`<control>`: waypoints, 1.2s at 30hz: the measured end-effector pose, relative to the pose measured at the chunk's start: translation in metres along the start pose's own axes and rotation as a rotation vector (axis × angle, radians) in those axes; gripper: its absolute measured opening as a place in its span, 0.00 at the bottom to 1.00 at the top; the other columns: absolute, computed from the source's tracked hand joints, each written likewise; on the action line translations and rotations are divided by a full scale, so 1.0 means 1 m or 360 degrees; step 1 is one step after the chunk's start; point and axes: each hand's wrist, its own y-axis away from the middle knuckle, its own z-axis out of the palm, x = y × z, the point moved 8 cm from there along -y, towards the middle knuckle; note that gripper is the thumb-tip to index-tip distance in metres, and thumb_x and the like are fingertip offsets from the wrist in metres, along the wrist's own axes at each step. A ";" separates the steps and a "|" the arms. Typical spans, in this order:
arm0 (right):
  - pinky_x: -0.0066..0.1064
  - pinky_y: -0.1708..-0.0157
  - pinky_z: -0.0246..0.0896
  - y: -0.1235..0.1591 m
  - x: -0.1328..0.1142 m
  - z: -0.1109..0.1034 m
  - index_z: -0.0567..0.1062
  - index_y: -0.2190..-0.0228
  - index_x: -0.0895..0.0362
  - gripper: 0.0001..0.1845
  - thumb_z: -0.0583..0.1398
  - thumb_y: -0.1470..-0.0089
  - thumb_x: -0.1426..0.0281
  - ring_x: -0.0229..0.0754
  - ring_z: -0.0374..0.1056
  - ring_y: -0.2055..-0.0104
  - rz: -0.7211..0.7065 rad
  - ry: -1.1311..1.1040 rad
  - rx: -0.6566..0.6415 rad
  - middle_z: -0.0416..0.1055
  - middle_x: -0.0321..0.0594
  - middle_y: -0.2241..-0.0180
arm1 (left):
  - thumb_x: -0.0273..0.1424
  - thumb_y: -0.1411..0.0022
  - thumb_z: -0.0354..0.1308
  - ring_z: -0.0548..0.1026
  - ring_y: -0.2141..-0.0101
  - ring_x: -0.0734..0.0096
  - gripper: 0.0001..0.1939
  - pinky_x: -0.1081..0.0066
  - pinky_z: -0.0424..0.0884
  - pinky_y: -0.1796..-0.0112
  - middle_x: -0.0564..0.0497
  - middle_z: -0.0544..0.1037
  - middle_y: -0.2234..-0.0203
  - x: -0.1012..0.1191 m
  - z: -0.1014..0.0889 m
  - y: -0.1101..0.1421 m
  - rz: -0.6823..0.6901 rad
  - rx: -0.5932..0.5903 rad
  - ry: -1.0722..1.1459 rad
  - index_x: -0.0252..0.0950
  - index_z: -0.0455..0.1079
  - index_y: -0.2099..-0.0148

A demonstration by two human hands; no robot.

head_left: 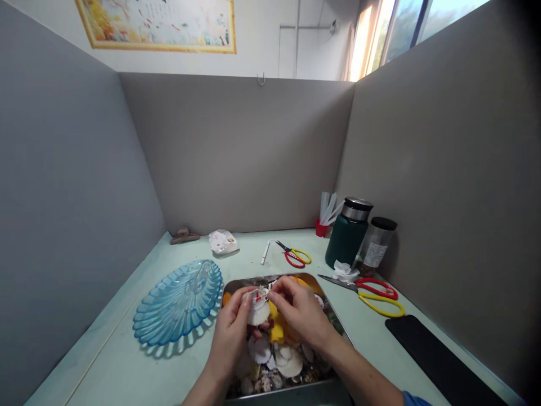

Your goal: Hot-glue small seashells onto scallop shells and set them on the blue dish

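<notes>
A blue fabric sleeve (415, 399) lies nearest, at 5 o'clock; from it the right hand (305, 312) reaches toward 11 o'clock, back of the hand upward. The left hand (230, 325) rises from 7 toward 1 o'clock, thumb uppermost. Between them, above a rectangular silver metal tray (283, 391) of pale seashells (289, 361), is a small clear item with red markings (258, 297), its long axis seemingly 9 to 3 o'clock; which end leads cannot be told. Left fingers pinch its left end; right fingers, tips together, pinch its right end.
</notes>
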 end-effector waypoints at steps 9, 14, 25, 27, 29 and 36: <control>0.24 0.80 0.48 -0.004 0.024 0.008 0.67 0.75 0.57 0.10 0.57 0.48 0.64 0.33 0.55 0.80 0.0241 -0.0545 -0.0057 0.61 0.30 0.81 | 0.45 0.43 0.56 0.76 0.77 0.67 0.24 0.74 0.69 0.82 0.46 0.77 0.65 -0.003 -0.004 -0.002 -0.0065 0.0088 0.0292 0.33 0.68 0.51; 0.23 0.84 0.44 -0.002 0.024 0.021 0.65 0.76 0.57 0.13 0.59 0.52 0.60 0.30 0.50 0.85 0.0390 -0.0849 -0.0107 0.58 0.27 0.84 | 0.44 0.45 0.59 0.76 0.75 0.66 0.26 0.73 0.70 0.81 0.47 0.77 0.67 -0.002 0.006 -0.001 -0.0055 -0.0089 0.0135 0.33 0.67 0.49; 0.22 0.85 0.42 0.003 0.024 0.026 0.65 0.77 0.57 0.12 0.60 0.53 0.62 0.29 0.54 0.85 0.0485 -0.0998 -0.0080 0.59 0.27 0.85 | 0.44 0.47 0.60 0.71 0.77 0.71 0.22 0.75 0.70 0.82 0.52 0.75 0.74 0.003 0.007 0.000 -0.0003 -0.0079 0.0064 0.35 0.66 0.55; 0.21 0.85 0.43 0.004 0.022 0.028 0.65 0.76 0.57 0.13 0.60 0.54 0.61 0.30 0.56 0.84 0.0507 -0.1041 -0.0106 0.60 0.28 0.85 | 0.45 0.46 0.60 0.73 0.77 0.70 0.21 0.74 0.71 0.82 0.53 0.75 0.74 0.004 0.009 0.001 -0.0015 -0.0097 0.0087 0.36 0.65 0.56; 0.21 0.85 0.44 0.005 0.019 0.028 0.65 0.77 0.57 0.13 0.61 0.55 0.61 0.30 0.56 0.85 0.0524 -0.1073 -0.0111 0.60 0.27 0.85 | 0.45 0.46 0.59 0.73 0.78 0.69 0.21 0.74 0.70 0.83 0.53 0.75 0.75 0.003 0.011 0.002 -0.0038 -0.0128 0.0107 0.36 0.64 0.57; 0.21 0.86 0.42 0.005 0.013 0.026 0.64 0.78 0.57 0.13 0.60 0.54 0.62 0.29 0.52 0.86 0.0499 -0.1078 -0.0122 0.60 0.27 0.86 | 0.44 0.43 0.57 0.76 0.79 0.67 0.18 0.75 0.68 0.84 0.53 0.76 0.76 0.000 0.011 0.002 -0.0011 -0.0186 0.0093 0.38 0.61 0.56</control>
